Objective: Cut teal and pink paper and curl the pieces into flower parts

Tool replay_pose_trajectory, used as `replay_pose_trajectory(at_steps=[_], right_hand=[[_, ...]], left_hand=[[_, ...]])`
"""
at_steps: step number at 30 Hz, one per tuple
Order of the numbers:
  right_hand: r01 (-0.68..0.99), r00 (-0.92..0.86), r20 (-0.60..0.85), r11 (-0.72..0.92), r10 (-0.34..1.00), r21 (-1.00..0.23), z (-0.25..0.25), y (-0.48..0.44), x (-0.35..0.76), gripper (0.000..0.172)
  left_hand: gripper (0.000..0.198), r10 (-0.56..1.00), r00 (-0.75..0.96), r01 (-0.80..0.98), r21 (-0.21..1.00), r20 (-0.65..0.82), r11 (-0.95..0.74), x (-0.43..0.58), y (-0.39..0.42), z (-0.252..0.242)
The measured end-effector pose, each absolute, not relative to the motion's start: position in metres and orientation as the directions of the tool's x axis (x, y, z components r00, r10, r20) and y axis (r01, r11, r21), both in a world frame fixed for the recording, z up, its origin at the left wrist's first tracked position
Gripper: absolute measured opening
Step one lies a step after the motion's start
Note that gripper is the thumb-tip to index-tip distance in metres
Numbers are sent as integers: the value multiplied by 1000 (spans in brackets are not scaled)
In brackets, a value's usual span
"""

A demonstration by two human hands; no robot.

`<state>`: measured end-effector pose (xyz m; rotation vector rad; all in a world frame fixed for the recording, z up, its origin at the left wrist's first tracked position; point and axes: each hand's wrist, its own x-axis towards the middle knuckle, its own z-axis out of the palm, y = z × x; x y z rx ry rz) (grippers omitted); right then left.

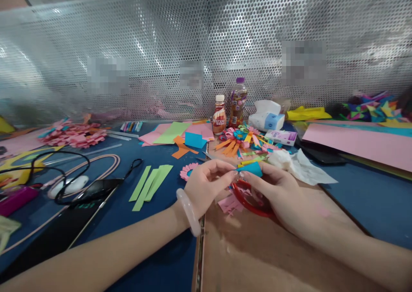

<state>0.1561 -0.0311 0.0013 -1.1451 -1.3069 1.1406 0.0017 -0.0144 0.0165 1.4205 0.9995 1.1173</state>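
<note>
Both hands meet over the brown strip of the counter (pixel 244 257), well short of its far edge, at a small piece of blue paper (pixel 254 169). The left hand (pixel 204 182) has its thumb and index fingers pinched at the paper's left end; the right hand (pixel 283 191) grasps it from the other side, thumb in front. The piece appears curled or folded and is lifted off the surface. A red handle (pixel 251 206) hangs under the right palm; whether any of the right fingers pass through it cannot be told. A pale bracelet (pixel 188 212) circles the left wrist.

Under the hands lie pink paper scraps (pixel 231 203). A pink paper flower (pixel 186 171) sits just beyond the left wrist, partly covered by the hand, and green strips (pixel 151 187) lie to its left on the blue part. Nearer the counter's left edge are a black phone (pixel 93 206) and looped cables (pixel 109 157). Toward the far edge stand two bottles (pixel 238 103), with a tissue pack (pixel 267 121) to their right and colourful paper flowers (pixel 240 139) in front. Crumpled white tissue (pixel 301 165) rests just past the right hand.
</note>
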Motion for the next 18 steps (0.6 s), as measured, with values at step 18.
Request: replay_pose_trajectory(at_steps=[18], right_hand=[[-42,-97,36,32,995,-999,-6,-29,158,24]], left_hand=[[14,965,258,-45,998,53,-43,-1,-9,11]])
